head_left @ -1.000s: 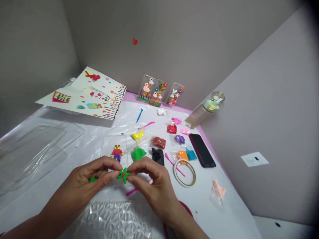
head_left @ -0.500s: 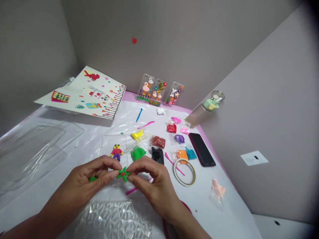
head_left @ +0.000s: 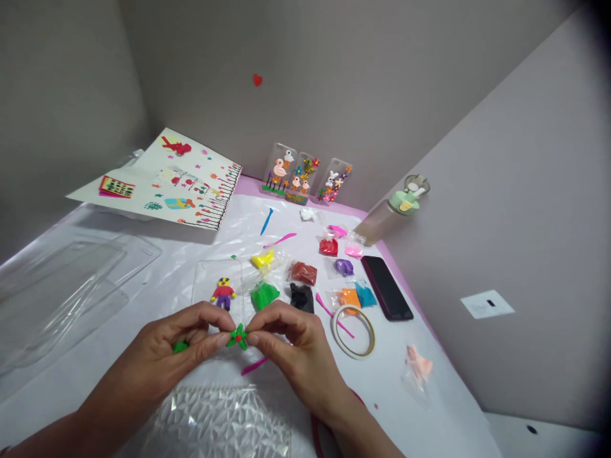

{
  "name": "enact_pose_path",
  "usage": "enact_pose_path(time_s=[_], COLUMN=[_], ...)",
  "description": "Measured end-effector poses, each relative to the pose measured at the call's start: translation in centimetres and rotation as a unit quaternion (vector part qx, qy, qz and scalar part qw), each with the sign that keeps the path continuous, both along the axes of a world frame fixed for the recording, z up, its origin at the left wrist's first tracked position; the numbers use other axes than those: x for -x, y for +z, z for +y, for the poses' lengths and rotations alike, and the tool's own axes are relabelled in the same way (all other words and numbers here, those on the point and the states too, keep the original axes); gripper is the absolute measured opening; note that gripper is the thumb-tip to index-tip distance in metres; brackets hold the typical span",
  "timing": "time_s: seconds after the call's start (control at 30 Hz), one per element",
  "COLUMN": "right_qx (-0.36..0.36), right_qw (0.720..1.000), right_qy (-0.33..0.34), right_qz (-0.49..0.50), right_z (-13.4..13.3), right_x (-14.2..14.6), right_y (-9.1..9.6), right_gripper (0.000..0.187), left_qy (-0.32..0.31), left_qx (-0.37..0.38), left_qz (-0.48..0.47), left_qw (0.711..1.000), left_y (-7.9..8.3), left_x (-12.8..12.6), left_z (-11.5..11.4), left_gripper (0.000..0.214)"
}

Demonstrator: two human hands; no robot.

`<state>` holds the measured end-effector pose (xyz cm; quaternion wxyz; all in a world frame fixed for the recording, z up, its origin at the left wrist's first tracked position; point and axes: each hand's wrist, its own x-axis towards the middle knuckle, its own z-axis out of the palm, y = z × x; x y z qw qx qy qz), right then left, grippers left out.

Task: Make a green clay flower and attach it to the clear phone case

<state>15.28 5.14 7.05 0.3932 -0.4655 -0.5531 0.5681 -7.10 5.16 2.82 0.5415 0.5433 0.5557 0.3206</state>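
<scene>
Between the fingertips of both hands is a small green clay flower (head_left: 238, 338) with a red centre. My left hand (head_left: 184, 346) pinches its left side, and a lump of green clay (head_left: 180, 347) is tucked in that palm. From the right, my right hand (head_left: 289, 343) pinches the opposite petals with thumb and forefinger. Just beyond the hands lies a clear phone case (head_left: 203, 280) bearing a clay figure (head_left: 224, 293) in a red top and purple trousers. A pink modelling tool (head_left: 254, 366) lies partly hidden under the right hand.
Bagged clay lumps, among them green (head_left: 265, 294) and brown (head_left: 303, 273), lie beyond the hands. A tape roll (head_left: 354, 351), a phone (head_left: 386, 287) and a bottle (head_left: 389, 216) are at the right. Decorated cases (head_left: 305, 175) lean on the wall. Clear plastic (head_left: 62, 286) lies left; a textured sheet (head_left: 224, 420) is in front.
Both hands have shifted very slightly down and to the right with the green flower, which has turned a little between the fingertips. The things on the table stay in place.
</scene>
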Motion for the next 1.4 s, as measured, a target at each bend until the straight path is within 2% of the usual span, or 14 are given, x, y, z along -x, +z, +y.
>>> enact_pose_path(time_s=[0.43,0.67,0.9,1.03,1.23,1.4], right_qx=[0.056,0.083,0.102,0.113,0.082,0.114], right_qw=[0.998,0.993,0.987,0.986,0.992,0.986], right_qy=[-0.001,0.003,0.001,0.0,0.006,0.001], right_qz=[0.04,0.084,0.127,0.12,0.098,0.121], right_z=[0.2,0.2,0.4,0.3,0.4,0.4], right_x=[0.2,0.2,0.1,0.1,0.0,0.1], right_y=[0.1,-0.1,0.0,-0.1,0.2,0.1], right_gripper=[0.021,0.026,0.029,0.028,0.027,0.024], left_qy=[0.009,-0.01,-0.015,-0.014,-0.036,-0.034], left_qx=[-0.004,-0.007,-0.014,-0.018,-0.026,-0.028], left_qz=[-0.021,-0.011,-0.005,-0.004,-0.005,-0.005], left_qw=[1.0,1.0,1.0,1.0,0.999,0.999], left_y=[0.2,-0.9,-1.3,-1.4,-1.4,-1.8], left_x=[-0.3,-0.2,-0.1,0.0,0.3,0.4], left_z=[-0.3,0.0,0.1,0.1,0.3,0.2], left_gripper=[0.027,0.039,0.038,0.037,0.035,0.036])
